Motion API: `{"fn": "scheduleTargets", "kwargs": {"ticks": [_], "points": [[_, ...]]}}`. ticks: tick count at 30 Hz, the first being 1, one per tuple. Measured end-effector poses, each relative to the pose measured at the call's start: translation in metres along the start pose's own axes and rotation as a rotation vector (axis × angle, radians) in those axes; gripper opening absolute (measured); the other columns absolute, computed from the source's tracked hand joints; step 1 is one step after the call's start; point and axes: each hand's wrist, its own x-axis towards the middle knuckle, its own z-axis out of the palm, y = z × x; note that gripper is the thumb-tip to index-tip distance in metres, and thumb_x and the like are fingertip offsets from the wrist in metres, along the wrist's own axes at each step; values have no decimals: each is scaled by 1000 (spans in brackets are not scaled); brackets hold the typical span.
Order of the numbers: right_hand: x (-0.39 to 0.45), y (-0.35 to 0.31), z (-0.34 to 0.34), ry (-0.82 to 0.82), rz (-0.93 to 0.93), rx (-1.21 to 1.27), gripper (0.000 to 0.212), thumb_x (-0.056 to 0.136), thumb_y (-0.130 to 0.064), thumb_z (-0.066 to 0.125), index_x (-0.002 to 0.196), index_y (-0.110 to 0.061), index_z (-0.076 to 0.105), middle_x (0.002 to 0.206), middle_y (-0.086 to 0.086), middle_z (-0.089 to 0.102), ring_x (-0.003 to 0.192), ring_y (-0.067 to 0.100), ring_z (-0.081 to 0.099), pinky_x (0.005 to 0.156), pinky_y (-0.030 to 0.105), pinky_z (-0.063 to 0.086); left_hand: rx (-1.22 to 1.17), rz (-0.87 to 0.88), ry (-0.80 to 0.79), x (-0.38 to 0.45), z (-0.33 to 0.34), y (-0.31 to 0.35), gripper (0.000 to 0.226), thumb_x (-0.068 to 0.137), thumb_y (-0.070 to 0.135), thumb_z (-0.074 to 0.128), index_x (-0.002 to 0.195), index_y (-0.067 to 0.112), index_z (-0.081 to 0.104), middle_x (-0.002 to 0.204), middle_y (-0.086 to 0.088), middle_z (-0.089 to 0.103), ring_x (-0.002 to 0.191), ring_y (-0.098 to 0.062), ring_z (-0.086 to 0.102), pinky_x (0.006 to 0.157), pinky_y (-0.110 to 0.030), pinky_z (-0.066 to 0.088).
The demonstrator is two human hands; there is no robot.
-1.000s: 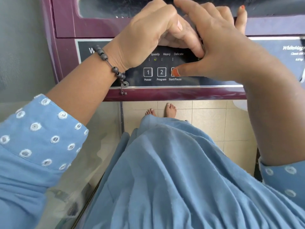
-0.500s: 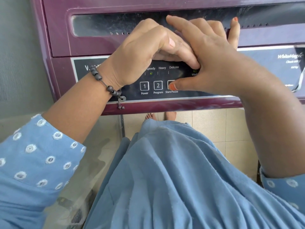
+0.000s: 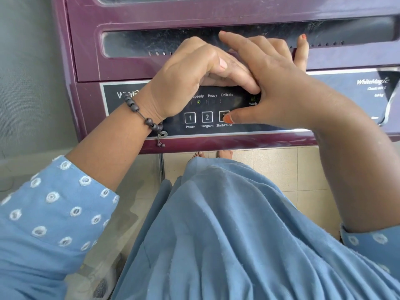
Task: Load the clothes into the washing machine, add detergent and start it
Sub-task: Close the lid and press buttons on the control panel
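Washing machine (image 3: 216,68) directly ahead, maroon lid down. Speedy light (image 3: 198,102) lit, so power and program look set. Right hand (image 3: 287,92): thumb tip on Start/Pause button (image 3: 223,115), fingers spread, grasping nothing. Left hand (image 3: 190,76): loosely curled above panel, holding nothing. Clothes, detergent unseen, presumably inside. Left: confirm start.

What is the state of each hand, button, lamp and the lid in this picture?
Start/Pause button: covered by the right thumb tip.
Power button: untouched.
Program button: untouched.
Speedy lamp: lit green.
Wash lamp: lit green, partly hidden.
Washing machine lid: closed.
Right hand: fingers straight, thumb on the button.
Left hand: fingers loosely curled, holding nothing, resting on the panel's top edge.
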Motion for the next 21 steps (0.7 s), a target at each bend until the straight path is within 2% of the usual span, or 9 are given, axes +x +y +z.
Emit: {"fn": "scheduleTargets", "kwargs": {"ticks": [3,5,11,17,21], "points": [[0,0,0,-6,-3,7,114,66,-48,79,154,-36,9,145,-6,32,142,22,19,110,65,-15,-13,-17,-3,1,0,1,56,84,3,23,101,1,76,104,-5,76,111,-20,67,96,-26,50],[0,0,-1,-9,-5,16,114,65,-49,80,154,-36,9,146,-6,33,142,22,19,110,65,-16,-28,-31,0,1,0,1,53,83,5,23,106,6,72,101,-1,78,110,-19,68,96,-27,50],[0,0,-3,-17,-1,22,114,67,-49,79,154,-35,8,148,-5,32,143,24,18,110,65,-15,-32,-47,35,0,2,3,55,83,9,23,102,4,75,99,0,79,108,-19,68,96,-28,50],[-1,1,-2,-3,-1,19,112,68,-51,78,155,-34,8,149,-4,32,144,24,17,110,65,-15,-24,-48,39,0,3,3,52,81,10,24,88,5,76,98,-1,79,107,-20,69,96,-28,50],[0,1,0,21,2,12,111,69,-52,77,155,-33,9,148,-4,33,144,23,17,110,65,-14,-28,-43,49,0,4,2,54,82,9,24,104,8,74,97,-1,79,106,-20,69,95,-27,50]]}}
